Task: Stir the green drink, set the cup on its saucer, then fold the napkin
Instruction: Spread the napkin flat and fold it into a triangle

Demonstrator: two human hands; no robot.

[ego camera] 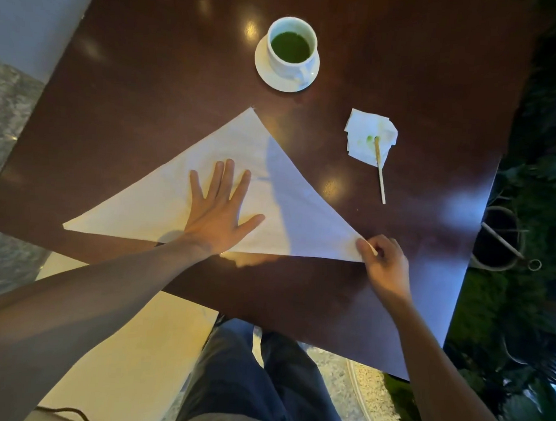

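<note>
A white napkin lies on the dark wooden table, folded into a large triangle with its apex pointing away from me. My left hand presses flat on its middle with fingers spread. My right hand pinches the napkin's right corner between thumb and fingers. A white cup of green drink stands on its white saucer at the far centre. A wooden stirrer rests with its green-stained tip on a crumpled paper tissue to the right.
The table's near edge runs diagonally just below my hands, and its right edge lies close to my right hand. A dark pot with a metal tool stands beyond the right edge among plants. My legs and a pale bench are below.
</note>
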